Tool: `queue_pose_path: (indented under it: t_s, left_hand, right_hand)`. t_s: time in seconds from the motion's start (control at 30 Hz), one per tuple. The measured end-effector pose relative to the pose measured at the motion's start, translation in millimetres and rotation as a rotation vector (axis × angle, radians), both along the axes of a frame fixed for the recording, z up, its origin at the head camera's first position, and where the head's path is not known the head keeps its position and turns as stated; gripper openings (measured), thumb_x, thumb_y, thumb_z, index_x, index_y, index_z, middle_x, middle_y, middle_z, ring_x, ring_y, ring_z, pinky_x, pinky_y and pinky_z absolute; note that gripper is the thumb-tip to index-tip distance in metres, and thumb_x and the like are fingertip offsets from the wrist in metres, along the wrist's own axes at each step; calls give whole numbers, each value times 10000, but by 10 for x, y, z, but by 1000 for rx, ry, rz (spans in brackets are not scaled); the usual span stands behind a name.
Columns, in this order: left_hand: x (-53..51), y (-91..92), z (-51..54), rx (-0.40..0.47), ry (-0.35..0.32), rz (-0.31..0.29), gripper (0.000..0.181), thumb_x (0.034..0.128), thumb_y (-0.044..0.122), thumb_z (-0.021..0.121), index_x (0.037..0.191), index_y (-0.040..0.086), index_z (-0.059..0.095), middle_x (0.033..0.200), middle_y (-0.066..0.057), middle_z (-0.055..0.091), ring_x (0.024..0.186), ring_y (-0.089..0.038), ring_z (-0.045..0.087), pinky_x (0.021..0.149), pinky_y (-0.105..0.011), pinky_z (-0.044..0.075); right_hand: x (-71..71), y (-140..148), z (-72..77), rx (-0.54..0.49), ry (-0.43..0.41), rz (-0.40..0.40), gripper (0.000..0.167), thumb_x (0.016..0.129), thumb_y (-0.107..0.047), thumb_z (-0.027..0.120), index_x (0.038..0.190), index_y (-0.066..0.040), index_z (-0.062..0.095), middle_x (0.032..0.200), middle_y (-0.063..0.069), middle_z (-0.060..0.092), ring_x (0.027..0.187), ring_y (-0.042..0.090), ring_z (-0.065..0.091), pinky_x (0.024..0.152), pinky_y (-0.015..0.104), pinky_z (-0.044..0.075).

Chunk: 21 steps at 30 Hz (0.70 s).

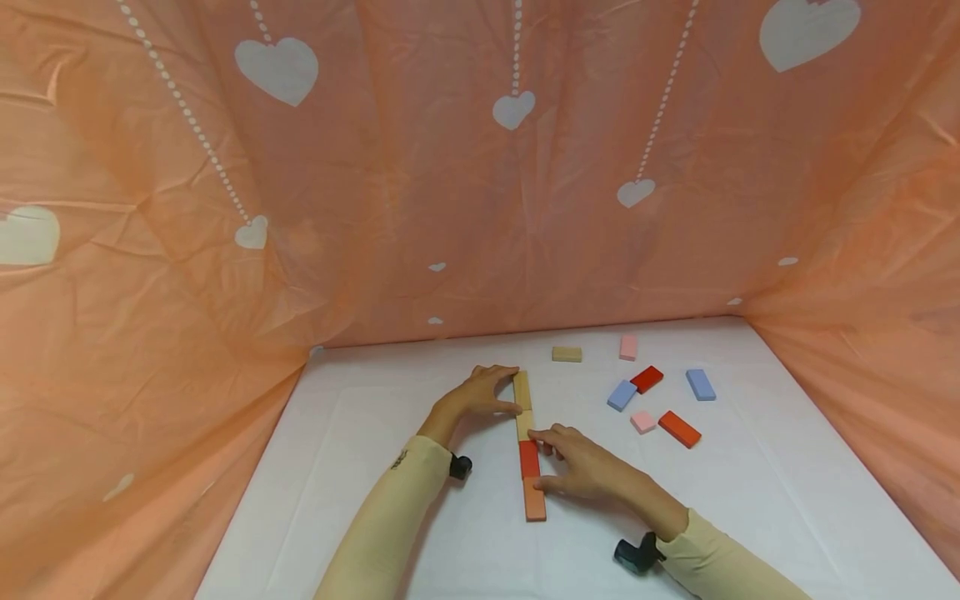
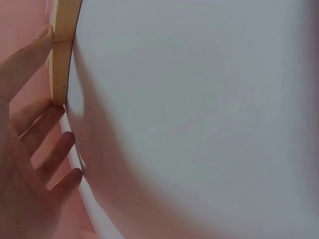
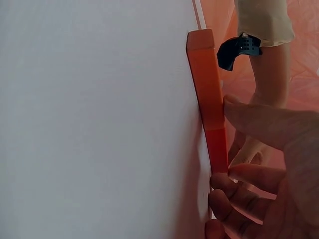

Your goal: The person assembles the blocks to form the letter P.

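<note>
Four flat blocks lie end to end in a straight row on the white table. From far to near come a pale wooden block (image 1: 522,390), a second pale block (image 1: 523,424), a red block (image 1: 529,461) and an orange block (image 1: 535,505). My left hand (image 1: 474,395) holds the farthest pale block by its length, index finger at its far end and thumb near the seam. On the row's right side, my right hand (image 1: 588,465) spans the red block between index finger and thumb; the thumb (image 3: 239,112) touches the orange block's side.
Loose blocks lie to the right: a pale wooden block (image 1: 567,354), pink blocks (image 1: 628,347), blue blocks (image 1: 701,384) and red blocks (image 1: 679,429). An orange curtain (image 1: 450,208) with white hearts borders the white table (image 1: 360,467) at the back and sides.
</note>
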<state>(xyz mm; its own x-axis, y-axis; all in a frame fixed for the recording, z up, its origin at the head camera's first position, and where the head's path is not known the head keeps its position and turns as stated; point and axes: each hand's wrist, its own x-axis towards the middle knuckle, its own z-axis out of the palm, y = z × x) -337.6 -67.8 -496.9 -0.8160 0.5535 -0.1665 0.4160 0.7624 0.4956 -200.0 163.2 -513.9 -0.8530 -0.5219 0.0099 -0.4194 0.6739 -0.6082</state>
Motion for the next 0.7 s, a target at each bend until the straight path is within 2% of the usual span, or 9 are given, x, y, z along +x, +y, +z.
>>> queue_pose_path:
  t_s: [0.2, 0.4, 0.57, 0.7]
  left_hand:
    - [78, -8, -36, 43, 55, -14, 764, 1011, 447, 749, 1646, 155, 441, 1663, -111, 448, 1539, -382, 393, 1232, -586, 357]
    - [289, -66, -25, 57, 49, -23, 702, 1040, 454, 703, 1627, 151, 466, 1626, -110, 496, 1516, -349, 438, 1214, -562, 394]
    - [451, -110, -17, 52, 37, -45, 714, 1019, 465, 729, 1622, 178, 479, 1627, -96, 501, 1517, -343, 432, 1210, -574, 394]
    - [526, -137, -53, 22, 51, -70, 766, 989, 506, 752, 1625, 180, 475, 1626, -92, 500, 1501, -334, 445, 1199, -567, 408]
  right_hand:
    - [-19, 26, -16, -42, -36, -1, 771, 928, -416, 853, 1543, -61, 551, 1115, -45, 573, 1023, 152, 534, 883, 337, 503]
    - [-85, 92, -11, -92, -133, -53, 753, 957, -388, 831, 1577, -102, 513, 1117, -42, 600, 1028, 151, 558, 898, 343, 527]
    - [-191, 183, 30, -106, -89, -83, 669, 984, -328, 807, 1546, -80, 543, 1101, -25, 643, 1001, 150, 591, 900, 352, 547]
    - [-300, 242, 38, -109, -35, -108, 607, 994, -306, 797, 1516, -86, 578, 1112, -17, 646, 1026, 162, 597, 925, 373, 557]
